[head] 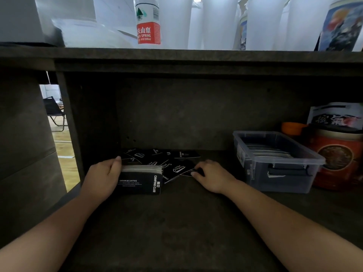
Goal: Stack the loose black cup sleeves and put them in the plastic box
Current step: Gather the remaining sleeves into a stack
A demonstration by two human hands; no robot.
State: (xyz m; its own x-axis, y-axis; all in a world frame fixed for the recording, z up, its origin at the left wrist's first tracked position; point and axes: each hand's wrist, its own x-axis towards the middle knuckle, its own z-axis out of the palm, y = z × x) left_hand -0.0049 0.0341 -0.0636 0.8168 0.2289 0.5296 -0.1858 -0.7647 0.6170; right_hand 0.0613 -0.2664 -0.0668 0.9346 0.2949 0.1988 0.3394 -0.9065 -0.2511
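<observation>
On the dark lower shelf, my left hand (104, 176) grips the left end of a thick stack of black cup sleeves (140, 179) that stands on its edge, white print facing me. Behind and to its right, several loose black sleeves (176, 161) lie scattered flat. My right hand (211, 174) pinches the edge of one loose sleeve (191, 172) at the right of the pile. The clear plastic box (275, 175) stands on the shelf to the right, apart from both hands, with a layer of sleeves inside.
A red-brown tin (337, 160) and an orange object (292, 128) stand right of and behind the box. The shelf's upper board (176, 59) hangs low overhead, carrying a water bottle (148, 22) and white cups. A gap at left shows a chair.
</observation>
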